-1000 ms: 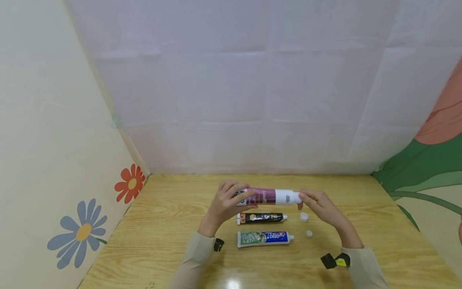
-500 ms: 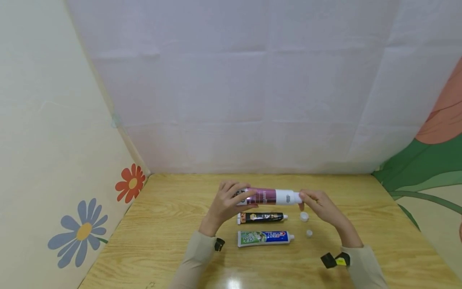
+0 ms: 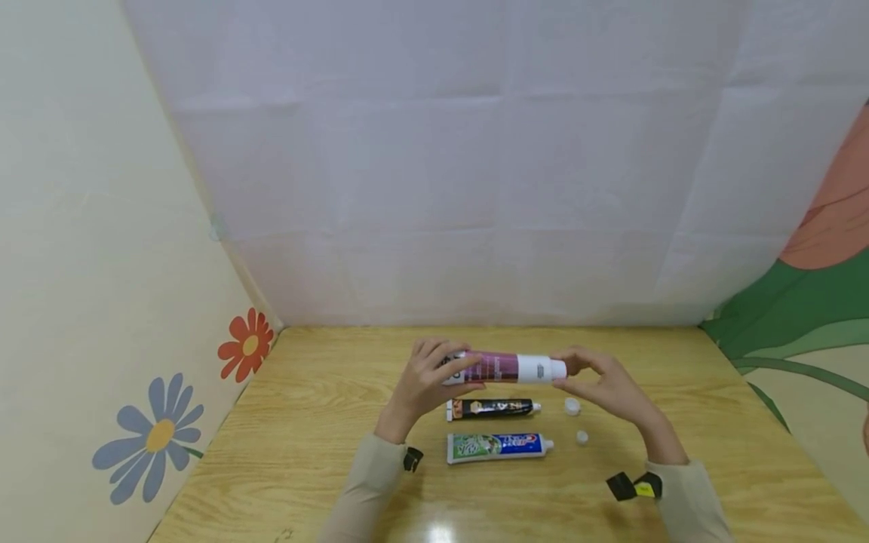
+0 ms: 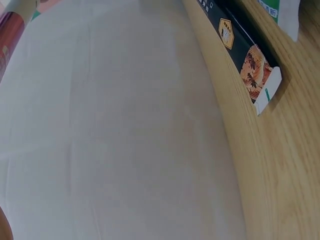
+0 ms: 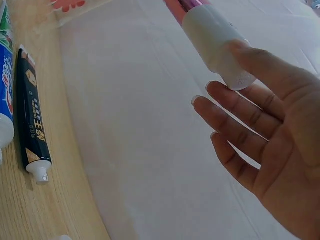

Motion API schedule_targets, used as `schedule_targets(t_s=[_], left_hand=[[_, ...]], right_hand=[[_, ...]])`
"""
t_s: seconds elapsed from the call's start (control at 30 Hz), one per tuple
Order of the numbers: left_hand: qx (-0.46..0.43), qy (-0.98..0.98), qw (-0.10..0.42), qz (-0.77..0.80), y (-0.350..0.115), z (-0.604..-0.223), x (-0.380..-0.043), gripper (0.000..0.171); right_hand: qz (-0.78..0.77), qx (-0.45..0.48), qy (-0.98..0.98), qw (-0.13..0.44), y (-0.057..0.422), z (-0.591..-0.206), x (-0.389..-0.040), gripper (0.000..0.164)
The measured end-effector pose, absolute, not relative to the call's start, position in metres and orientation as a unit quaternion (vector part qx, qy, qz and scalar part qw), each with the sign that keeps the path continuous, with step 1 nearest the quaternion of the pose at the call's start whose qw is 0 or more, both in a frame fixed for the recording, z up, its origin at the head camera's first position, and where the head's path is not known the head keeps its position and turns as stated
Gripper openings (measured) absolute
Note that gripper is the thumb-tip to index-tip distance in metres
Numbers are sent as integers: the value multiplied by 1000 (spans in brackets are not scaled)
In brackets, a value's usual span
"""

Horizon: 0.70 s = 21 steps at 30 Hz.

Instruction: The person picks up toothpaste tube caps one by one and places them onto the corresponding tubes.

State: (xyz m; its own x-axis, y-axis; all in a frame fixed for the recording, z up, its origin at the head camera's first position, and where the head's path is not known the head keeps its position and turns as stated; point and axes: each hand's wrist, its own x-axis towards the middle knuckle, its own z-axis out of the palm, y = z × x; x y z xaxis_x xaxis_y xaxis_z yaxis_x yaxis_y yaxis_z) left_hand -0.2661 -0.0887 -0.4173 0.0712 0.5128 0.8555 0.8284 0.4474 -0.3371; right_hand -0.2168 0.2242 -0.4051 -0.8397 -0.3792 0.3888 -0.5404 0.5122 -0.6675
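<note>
My left hand (image 3: pixel 424 381) grips a pink and white toothpaste tube (image 3: pixel 498 367) around its left part, holding it level above the table. The tube's white cap (image 3: pixel 558 369) points right. At that end, my right hand (image 3: pixel 607 386) has its thumb and a finger at opposite sides of the cap. In the right wrist view the thumb lies over the cap (image 5: pixel 235 75) and the other fingers are spread loosely. Below the held tube lie a black toothpaste tube (image 3: pixel 492 409) and a green and blue toothpaste tube (image 3: pixel 498 447), both with bare nozzles to the right.
Two loose white caps, a larger one (image 3: pixel 572 407) and a smaller one (image 3: pixel 581 437), lie right of the lying tubes. The wooden table (image 3: pixel 326 483) meets a white sheet (image 3: pixel 407 279) at the back. Flower-printed panels stand at both sides.
My right hand has turned about the cap: its thumb has moved to the near side and a finger to the far side. The left hand and the tube stay nearly still.
</note>
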Motion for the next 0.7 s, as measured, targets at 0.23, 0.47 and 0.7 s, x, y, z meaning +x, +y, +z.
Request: schedule_targets(t_s=[0.23,0.47,0.7], left_hand=[[-498,-681,510,-167,-89,-418,-266,57],[-505,-694,478,-186,-92,-420,-268,57],[-501,-723,440,-180,-97,-422,-269,61]], right_hand=[[402,289,-859,130,213,-381,-201,29],[383,308,-858,149,210,-380,-200,27],[362,310,-865,157,219,-408,-221,29]])
